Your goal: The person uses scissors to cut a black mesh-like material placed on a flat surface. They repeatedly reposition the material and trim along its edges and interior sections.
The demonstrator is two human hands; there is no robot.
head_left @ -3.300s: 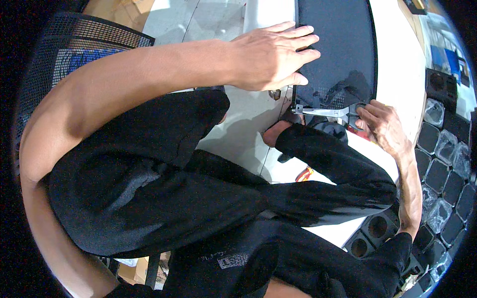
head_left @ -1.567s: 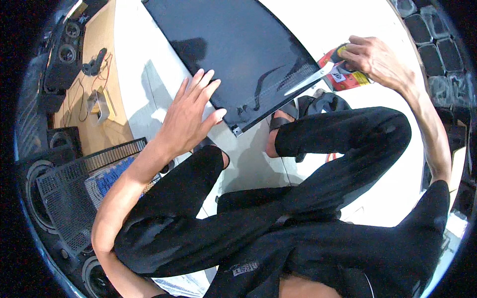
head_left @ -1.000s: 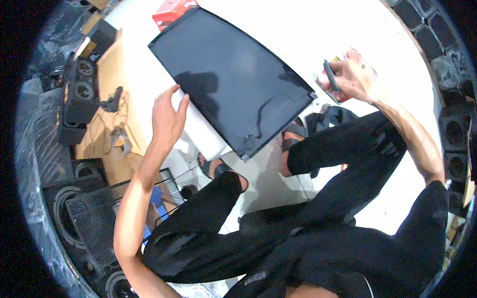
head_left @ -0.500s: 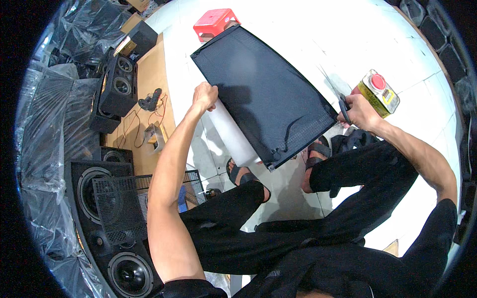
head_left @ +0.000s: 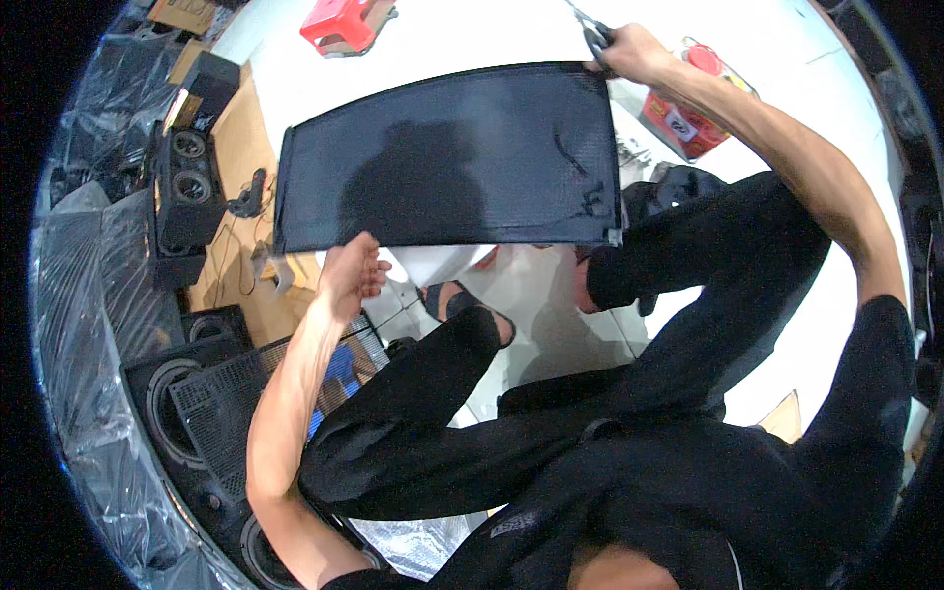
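A black cloth-covered speaker grille panel [head_left: 442, 157] lies level in front of me, its long edge toward me. My left hand [head_left: 351, 275] is at the near edge by its left end. Its fingers are loosely bent and apart, and I see nothing in them. My right hand [head_left: 634, 54] holds black-handled scissors [head_left: 595, 37], blades pointing away, at the panel's far right corner. Whether its fingers also touch the panel I cannot tell. A white rounded support [head_left: 433, 264] shows under the panel's near edge. Dark loose marks or scraps [head_left: 590, 202] show near its right end.
A red plastic stool [head_left: 339, 25] stands far ahead. At the right is a red can [head_left: 683, 123] with a red cap. Left are a black mesh grille [head_left: 236, 403], speaker cabinets [head_left: 187, 187], a wooden board [head_left: 241, 133] with wires, and clear plastic sheeting [head_left: 88, 374].
The panel has turned counterclockwise, from slanting to lying crosswise. My right hand has moved far ahead with the scissors. My left hand has come nearer, its grip on the edge loosened.
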